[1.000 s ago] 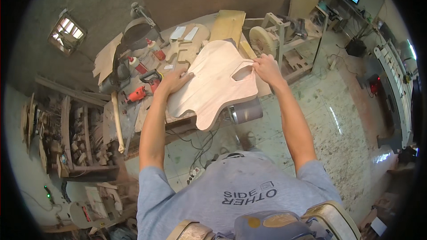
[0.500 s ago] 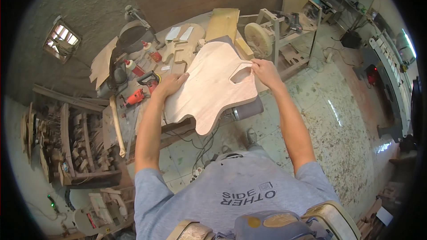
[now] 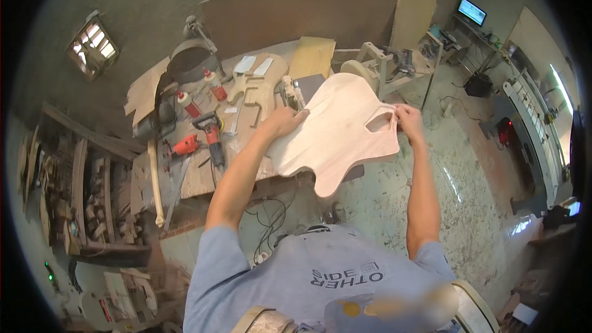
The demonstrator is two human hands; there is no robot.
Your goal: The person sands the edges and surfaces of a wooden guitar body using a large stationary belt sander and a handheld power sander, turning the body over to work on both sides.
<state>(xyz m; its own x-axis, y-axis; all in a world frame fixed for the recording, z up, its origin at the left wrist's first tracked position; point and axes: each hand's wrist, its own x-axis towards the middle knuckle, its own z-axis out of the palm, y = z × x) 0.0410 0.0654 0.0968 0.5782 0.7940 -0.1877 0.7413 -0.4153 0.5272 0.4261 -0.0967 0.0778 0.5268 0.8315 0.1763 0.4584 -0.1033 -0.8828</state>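
Note:
A pale wooden guitar-body blank (image 3: 333, 132), with a wavy outline and an opening near its right side, is held up at the front of the bench, tilted. My left hand (image 3: 285, 120) is closed on its left edge, thumb on the top face. My right hand (image 3: 408, 122) grips the narrow rim beside the opening. The blank overlaps a dark grey sanding belt (image 3: 311, 85), hiding most of that machine. Left of my left hand lie a red-and-black power tool (image 3: 214, 148), an orange-red tool (image 3: 185, 145) and two red-labelled bottles (image 3: 216, 86).
Wooden templates (image 3: 259, 95), a yellow board (image 3: 311, 55) and a long pale stick (image 3: 154, 179) are on the bench (image 3: 197, 188). A wooden frame (image 3: 376, 55) with a wheel stands behind right. Shelves of offcuts (image 3: 92, 197) are left, a grey machine (image 3: 524, 129) right, cables (image 3: 271, 222) underfoot.
Both hands and the blank have moved right in the view, the blank uncovering more of the bench's left side. The view has shifted, so the bench items appear lower.

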